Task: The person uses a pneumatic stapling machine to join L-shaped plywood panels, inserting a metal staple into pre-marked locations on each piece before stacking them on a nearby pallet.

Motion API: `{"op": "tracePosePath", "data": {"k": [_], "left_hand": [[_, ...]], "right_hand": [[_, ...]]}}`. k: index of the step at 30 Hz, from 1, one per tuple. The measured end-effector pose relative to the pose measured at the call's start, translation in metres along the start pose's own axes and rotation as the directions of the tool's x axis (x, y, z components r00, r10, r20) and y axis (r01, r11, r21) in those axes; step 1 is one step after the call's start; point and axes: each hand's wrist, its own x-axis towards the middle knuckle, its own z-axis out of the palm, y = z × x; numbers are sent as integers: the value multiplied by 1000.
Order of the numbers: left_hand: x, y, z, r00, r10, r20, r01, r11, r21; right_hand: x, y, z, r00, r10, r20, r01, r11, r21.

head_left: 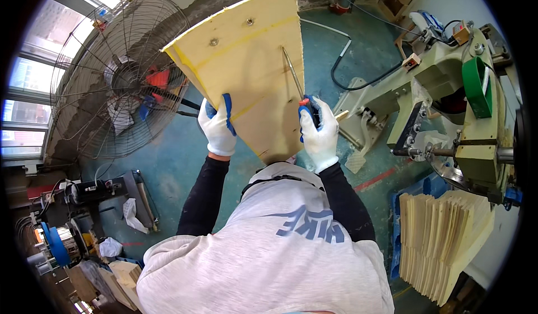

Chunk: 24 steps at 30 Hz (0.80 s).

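While the left hand (218, 132) pinches the board (246, 73) at its left edge, the right hand (322, 135) grips the screwdriver (293, 74); firm support should prevent skidding.

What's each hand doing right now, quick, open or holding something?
Left hand: closed on the left edge of the pale panel.
Right hand: closed around the screwdriver.

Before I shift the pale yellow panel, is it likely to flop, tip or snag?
The pale yellow panel is probably stiff: it extends well past the left hand without visible sagging. It may tip outward, since its wide end lies beyond that hand's hold on the side edge. The ragged edges could snag or shed splinters.
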Motion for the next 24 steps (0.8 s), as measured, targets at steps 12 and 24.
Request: {"op": "tracePosePath", "data": {"k": [12, 24], "left_hand": [[2, -14, -17, 999, -30, 14, 30, 999, 30], [-5, -13, -11, 998, -31, 58, 28, 998, 60]], "right_hand": [[-5, 3, -1, 1000, 14, -10, -14, 1000, -27], [-8, 3, -8, 998, -65, 1, 64, 977, -201]]}}
